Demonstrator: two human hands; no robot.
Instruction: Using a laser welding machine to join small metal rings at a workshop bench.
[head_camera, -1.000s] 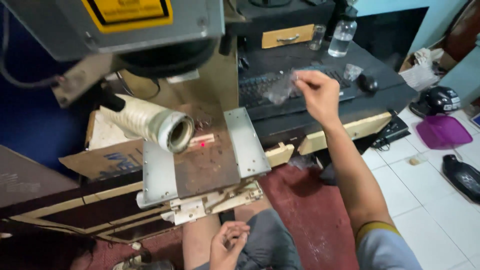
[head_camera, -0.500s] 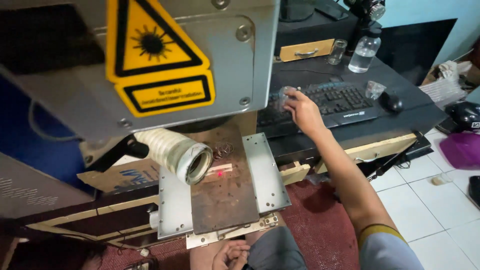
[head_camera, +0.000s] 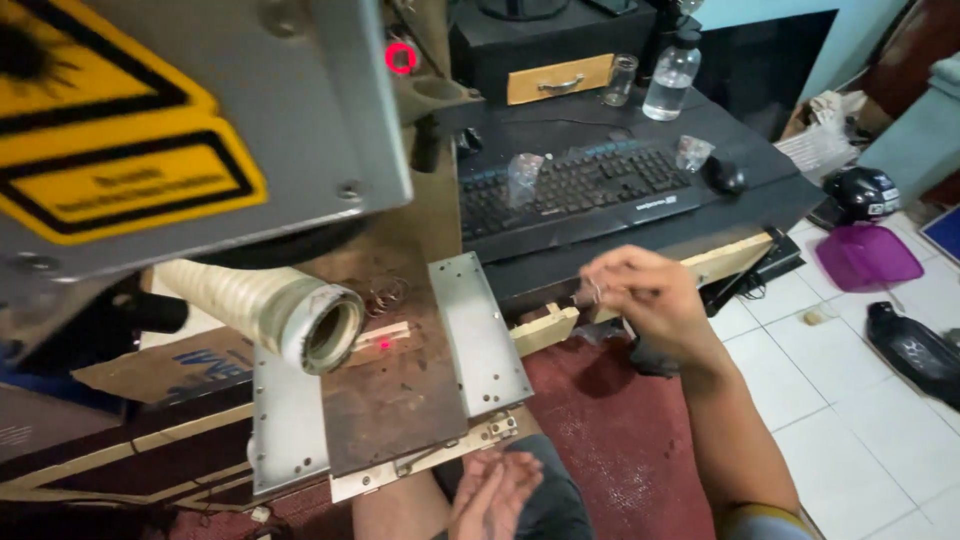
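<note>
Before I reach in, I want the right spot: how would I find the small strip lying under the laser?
Start at the white ribbed hose beneath the grey machine head. Just right of its open mouth, on the rusty brown plate between two shiny metal rails, lies a pale narrow strip. Unlike the wire rings nearby, it carries a red light dot.

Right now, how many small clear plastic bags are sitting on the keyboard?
2. One small clear bag lies on the keyboard's left half; the other clear bag sits at its far right corner, near the mouse. Others may be hidden behind the machine head.
</note>
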